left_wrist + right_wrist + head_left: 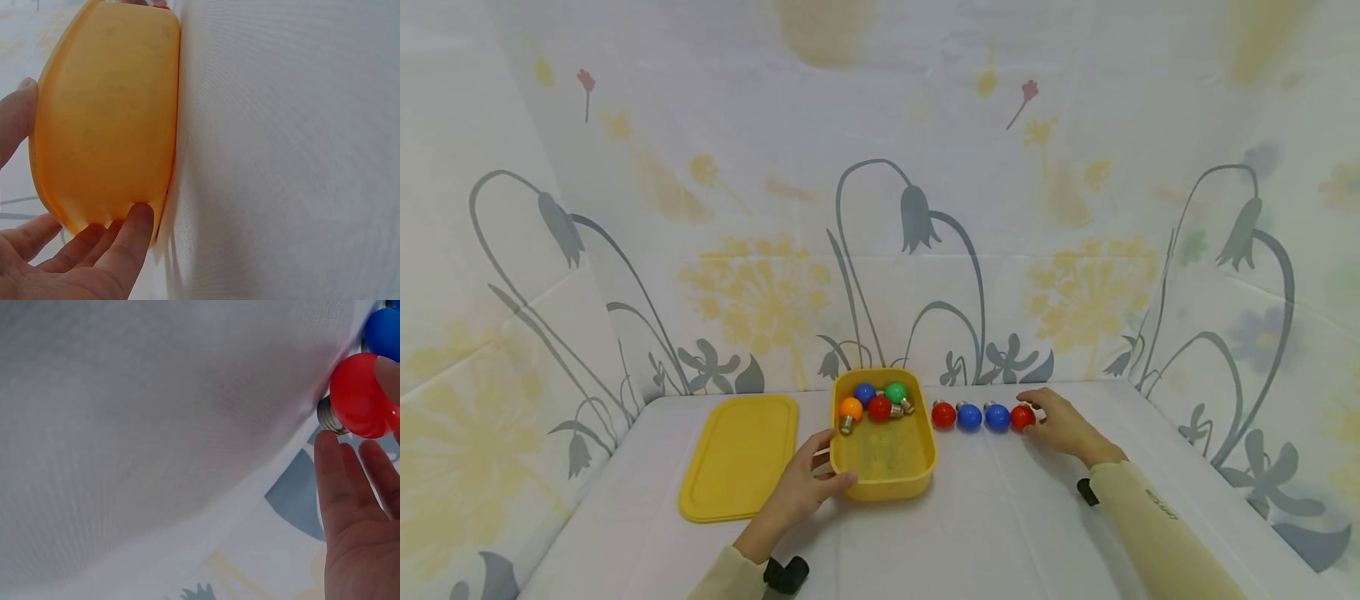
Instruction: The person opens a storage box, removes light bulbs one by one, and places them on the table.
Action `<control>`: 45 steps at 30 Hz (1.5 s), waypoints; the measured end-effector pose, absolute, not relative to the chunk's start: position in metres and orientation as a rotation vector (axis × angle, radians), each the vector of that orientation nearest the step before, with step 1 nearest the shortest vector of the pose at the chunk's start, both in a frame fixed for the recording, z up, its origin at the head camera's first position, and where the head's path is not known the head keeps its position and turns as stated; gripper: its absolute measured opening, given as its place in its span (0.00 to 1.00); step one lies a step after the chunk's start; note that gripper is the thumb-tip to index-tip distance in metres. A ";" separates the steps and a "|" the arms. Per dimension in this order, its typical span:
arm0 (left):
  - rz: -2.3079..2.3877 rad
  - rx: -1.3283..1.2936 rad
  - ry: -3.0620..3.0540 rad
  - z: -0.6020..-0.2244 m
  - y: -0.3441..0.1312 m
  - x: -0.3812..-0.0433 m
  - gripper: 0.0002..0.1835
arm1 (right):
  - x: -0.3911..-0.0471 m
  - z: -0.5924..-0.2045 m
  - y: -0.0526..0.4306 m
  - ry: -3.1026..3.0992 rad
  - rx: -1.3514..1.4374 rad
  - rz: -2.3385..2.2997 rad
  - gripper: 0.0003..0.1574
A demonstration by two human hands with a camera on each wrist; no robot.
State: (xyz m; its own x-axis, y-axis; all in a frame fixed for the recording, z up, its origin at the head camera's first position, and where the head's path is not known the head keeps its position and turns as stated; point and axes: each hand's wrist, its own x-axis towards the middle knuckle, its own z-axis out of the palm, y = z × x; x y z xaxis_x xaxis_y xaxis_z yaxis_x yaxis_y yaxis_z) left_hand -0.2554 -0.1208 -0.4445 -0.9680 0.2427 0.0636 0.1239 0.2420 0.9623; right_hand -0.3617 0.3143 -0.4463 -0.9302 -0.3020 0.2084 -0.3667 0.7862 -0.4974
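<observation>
Left hand point(805, 487) grasps the yellow box point(880, 457) at its near-left corner, thumb at the near rim, fingers on the left wall. Right hand point(1062, 427) is at the end bulb point(1022, 417) (red, far right of the row on the table point(970, 533)), thumb in front of it, fingertips by its metal base; can't tell if it grips. Rest of row, from box outward: red bulb point(943, 414), two blue bulbs point(969, 417). Box holds four bulbs: blue, green, orange, red.
</observation>
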 end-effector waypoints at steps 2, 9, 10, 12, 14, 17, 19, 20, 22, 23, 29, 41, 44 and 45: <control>1.830 0.355 2.418 -0.449 -0.121 -0.257 0.44 | -0.361 -0.446 0.315 -2.875 0.525 0.826 0.32; 1.830 0.358 2.427 -0.452 -0.121 -0.258 0.44 | -0.358 -0.439 0.313 -2.856 0.527 0.809 0.34; 1.832 0.355 2.423 -0.451 -0.121 -0.258 0.44 | -0.358 -0.437 0.312 -2.835 0.544 0.802 0.34; 1.835 0.356 2.421 -0.451 -0.121 -0.258 0.44 | -0.356 -0.431 0.308 -2.794 0.595 0.796 0.33; 1.834 0.355 2.423 -0.451 -0.121 -0.258 0.44 | -0.354 -0.426 0.303 -2.763 0.632 0.788 0.32; 1.820 0.341 2.435 -0.451 -0.121 -0.259 0.44 | -0.352 -0.417 0.294 -2.736 0.673 0.773 0.31; 1.812 0.331 2.439 -0.451 -0.121 -0.259 0.44 | -0.350 -0.412 0.288 -2.722 0.695 0.745 0.30; 1.808 0.330 2.441 -0.452 -0.121 -0.259 0.44 | -0.350 -0.409 0.285 -2.712 0.709 0.743 0.30; 1.803 0.324 2.442 -0.452 -0.121 -0.259 0.44 | -0.350 -0.404 0.278 -2.696 0.732 0.743 0.31; 1.803 0.325 2.441 -0.452 -0.121 -0.259 0.44 | -0.349 -0.402 0.275 -2.689 0.746 0.742 0.31; 1.801 0.338 2.439 -0.453 -0.121 -0.259 0.43 | -0.351 -0.392 0.254 -2.699 0.759 0.785 0.32; 1.821 0.350 2.413 -0.452 -0.123 -0.258 0.44 | -0.361 -0.380 0.199 -2.700 0.790 0.939 0.30; 1.820 0.358 2.408 -0.453 -0.122 -0.258 0.44 | -0.360 -0.375 0.185 -2.706 0.819 0.949 0.30; 1.820 0.363 2.407 -0.453 -0.122 -0.258 0.44 | -0.360 -0.374 0.181 -2.710 0.824 0.965 0.30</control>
